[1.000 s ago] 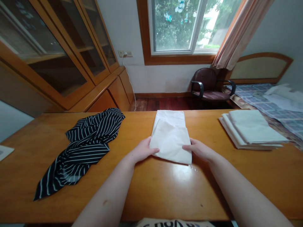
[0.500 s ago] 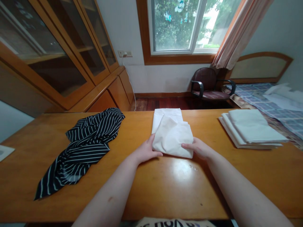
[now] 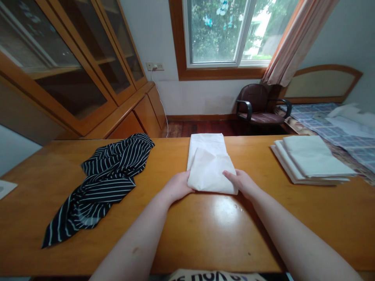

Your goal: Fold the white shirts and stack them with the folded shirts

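A white cloth (image 3: 211,169) lies partly folded on the wooden table (image 3: 187,234), its near part doubled over the longer strip behind. My left hand (image 3: 179,185) grips the cloth's near left corner, with the fingertips hidden under or behind the fabric. At the near right side, my right hand (image 3: 243,182) pinches the cloth, thumb on top and the other fingers out of sight beneath it.
On the left of the table lies a crumpled black cloth with white stripes (image 3: 105,179). A stack of folded white cloths (image 3: 312,160) sits at the right. Beyond the table are a chair (image 3: 259,103), a glass-fronted cabinet (image 3: 111,97) and a bed (image 3: 336,121).
The folded-over part of the cloth has come down flatter and its top edge is straighter. My left hand has closed in on the near left corner, and my right hand has shifted slightly left.
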A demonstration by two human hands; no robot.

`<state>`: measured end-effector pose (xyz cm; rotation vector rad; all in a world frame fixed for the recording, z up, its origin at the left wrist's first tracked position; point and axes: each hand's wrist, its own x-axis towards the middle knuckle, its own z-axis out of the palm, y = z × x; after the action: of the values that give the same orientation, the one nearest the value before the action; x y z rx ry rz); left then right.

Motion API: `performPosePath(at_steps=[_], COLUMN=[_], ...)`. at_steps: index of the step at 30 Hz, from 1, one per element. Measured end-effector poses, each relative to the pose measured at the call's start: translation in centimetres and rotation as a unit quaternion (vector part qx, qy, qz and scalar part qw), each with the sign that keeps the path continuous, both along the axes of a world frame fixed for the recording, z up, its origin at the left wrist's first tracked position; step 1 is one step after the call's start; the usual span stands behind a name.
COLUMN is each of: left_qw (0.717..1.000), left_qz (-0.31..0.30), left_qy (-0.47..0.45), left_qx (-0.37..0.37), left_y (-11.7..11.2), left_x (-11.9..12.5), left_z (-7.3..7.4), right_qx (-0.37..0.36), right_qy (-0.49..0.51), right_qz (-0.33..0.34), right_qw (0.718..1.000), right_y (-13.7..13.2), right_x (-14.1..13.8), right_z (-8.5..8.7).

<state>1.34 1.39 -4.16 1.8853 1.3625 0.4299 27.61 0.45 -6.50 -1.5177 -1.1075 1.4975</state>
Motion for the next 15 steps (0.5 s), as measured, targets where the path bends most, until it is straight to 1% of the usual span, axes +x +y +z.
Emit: performPosePath(at_steps=[2,3,5,6,8,10,11,13,15], left_qw=[0.998,0.995,0.991,0.991,0.994,0.994,0.993,0.988,0.985], left_qz=[-0.009,0.001,0.040,0.057,0.076,0.076,0.073,0.071,0.071], left_qy=[-0.040,-0.067,-0.096,-0.087,-0.031,0.027,0.040,0.029,-0.034], left_qx=[-0.057,-0.077,-0.086,-0.080,-0.066,-0.072,-0.087,-0.131,-0.154], left_y=[0.1,0.2,0.5,0.6,0.9,1.1,1.1,1.0,0.7], left_x=[-0.4,-0.6,-0.8,-0.8,-0.9,-0.9,-1.0,-1.0,-0.9], left_z=[-0.4,-0.6,-1.1,-1.3,-1.7,-1.9,-1.9,-1.8,-1.4], right_qx=[-0.019,-0.025,-0.027,-0.022,-0.008,0.004,0.011,0.026,0.039], right_qy=[0.003,0.000,-0.018,-0.033,-0.081,-0.158,-0.201,-0.269,-0.304], right_qz=[0.004,0.002,-0.007,-0.011,-0.017,-0.014,-0.008,0.012,0.028], right_qw=[1.000,1.000,0.999,0.999,0.997,0.987,0.980,0.963,0.951], right_y=[-0.1,-0.1,0.0,0.1,0.3,0.5,0.6,0.8,0.9], right_x=[0.2,0.2,0.1,-0.1,-0.2,-0.3,-0.3,-0.3,-0.2], right_z=[0.3,0.3,0.3,0.2,0.0,-0.2,-0.3,-0.4,-0.5])
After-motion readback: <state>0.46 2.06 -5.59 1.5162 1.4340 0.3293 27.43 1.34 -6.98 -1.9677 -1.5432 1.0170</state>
